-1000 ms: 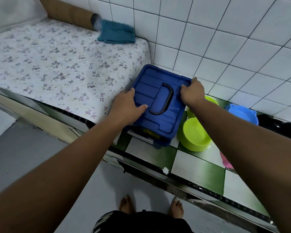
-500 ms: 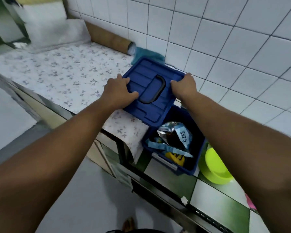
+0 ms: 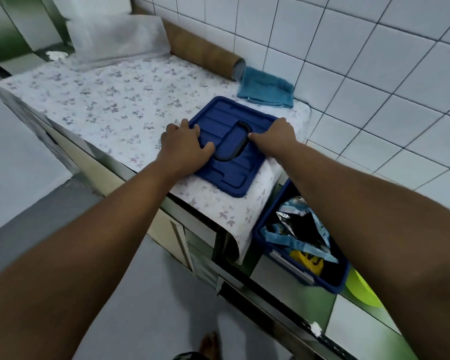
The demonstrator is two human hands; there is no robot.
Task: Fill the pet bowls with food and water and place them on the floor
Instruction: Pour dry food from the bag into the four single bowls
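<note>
Head view: the blue lid [image 3: 234, 175] lies flat on the floral-covered counter [image 3: 115, 105], near its right end; the left hand [image 3: 185, 146] grips the lid's left edge and the right hand [image 3: 276, 139] its right edge, thumbs on top beside the black handle; the open blue box [image 3: 261, 239] stands lower right, holding food packets [image 3: 296, 224]; a green bowl [image 3: 361, 292] sits just right of it; a teal cloth [image 3: 265, 90] lies far, by the wall.

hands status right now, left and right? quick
Left hand: grips the blue lid at its left edge, thumb on top.
Right hand: grips the same lid at its right edge.
</note>
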